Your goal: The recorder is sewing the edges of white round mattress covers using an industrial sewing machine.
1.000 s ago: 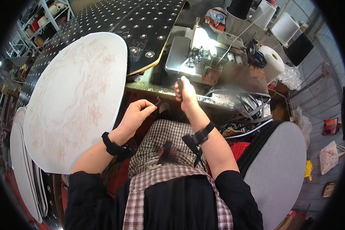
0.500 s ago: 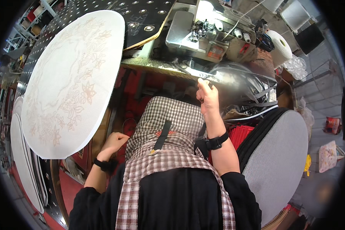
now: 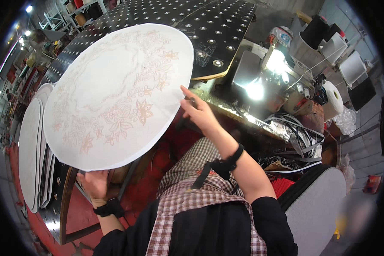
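Observation:
A large white oval mat (image 3: 104, 81) with a pale brown floral pattern lies on the black studded table, its near edge overhanging. My left hand (image 3: 94, 184) is at the mat's near lower edge, palm up and open, its fingertips partly hidden under the rim. By the mat's right edge is my right hand (image 3: 200, 113), index finger stretched out at the rim. Its other fingers are curled around a small dark tool (image 3: 193, 102), mostly hidden in the grip.
The black table (image 3: 213, 30) is studded with metal balls. To the right stands a lit sewing machine (image 3: 281, 70), with a white thread cone (image 3: 332, 100) beyond it. Black strips (image 3: 292, 126) hang below. Stacked oval mats stand at left (image 3: 30, 149) and a grey one (image 3: 318, 209) at right.
My view has turned left toward the patterned mat. Both hands have come to its edge: the left from beside my lap, the right from in front of the sewing machine.

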`<control>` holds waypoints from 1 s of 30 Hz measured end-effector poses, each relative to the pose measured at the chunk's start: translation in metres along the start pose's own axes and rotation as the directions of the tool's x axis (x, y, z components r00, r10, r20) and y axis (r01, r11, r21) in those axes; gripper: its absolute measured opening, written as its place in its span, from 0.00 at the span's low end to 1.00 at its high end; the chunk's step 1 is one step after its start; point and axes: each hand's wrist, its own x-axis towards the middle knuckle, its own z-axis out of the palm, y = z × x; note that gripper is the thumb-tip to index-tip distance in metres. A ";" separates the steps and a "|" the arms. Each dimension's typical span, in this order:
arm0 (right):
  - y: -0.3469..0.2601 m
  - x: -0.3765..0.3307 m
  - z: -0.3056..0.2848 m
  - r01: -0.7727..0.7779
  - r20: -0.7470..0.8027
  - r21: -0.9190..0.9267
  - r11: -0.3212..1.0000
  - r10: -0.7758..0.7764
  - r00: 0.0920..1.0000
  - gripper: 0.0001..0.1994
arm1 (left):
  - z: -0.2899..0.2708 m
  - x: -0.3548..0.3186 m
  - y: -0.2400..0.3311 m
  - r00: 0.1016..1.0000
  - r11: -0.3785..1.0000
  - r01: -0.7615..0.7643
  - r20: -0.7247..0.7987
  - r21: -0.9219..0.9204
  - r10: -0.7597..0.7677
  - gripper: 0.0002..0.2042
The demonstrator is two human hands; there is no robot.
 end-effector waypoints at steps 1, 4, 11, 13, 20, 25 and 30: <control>0.003 0.013 0.008 0.034 -0.055 0.011 0.999 -0.034 0.998 0.23 | 0.005 0.005 0.007 0.995 0.999 -0.041 -0.096 -0.007 0.040 0.36; 0.021 0.038 0.014 0.101 -0.154 0.105 0.989 -0.084 0.984 0.20 | -0.004 0.020 0.018 0.956 0.993 -0.099 -0.270 0.070 0.115 0.30; 0.019 -0.067 0.002 0.087 -0.187 0.278 0.957 -0.035 0.982 0.21 | 0.008 0.015 0.042 0.901 0.987 0.132 -0.404 -0.092 -0.158 0.25; 0.018 -0.092 -0.011 0.072 -0.219 0.304 0.950 -0.004 0.976 0.21 | 0.003 0.013 0.035 0.907 0.988 0.137 -0.391 -0.067 -0.153 0.25; -0.004 -0.053 -0.115 0.272 -0.368 -0.733 0.624 -0.700 0.612 0.15 | -0.013 0.022 0.028 0.899 0.982 0.155 -0.398 -0.110 -0.186 0.24; -0.025 0.020 -0.135 -0.119 -0.354 -0.860 0.496 -0.413 0.839 0.14 | -0.018 0.020 0.027 0.893 0.986 0.136 -0.419 -0.100 -0.166 0.24; -0.022 0.054 -0.148 0.263 -0.277 -0.862 0.434 -0.836 0.473 0.18 | -0.012 0.021 0.033 0.914 0.996 0.088 -0.396 -0.028 -0.092 0.25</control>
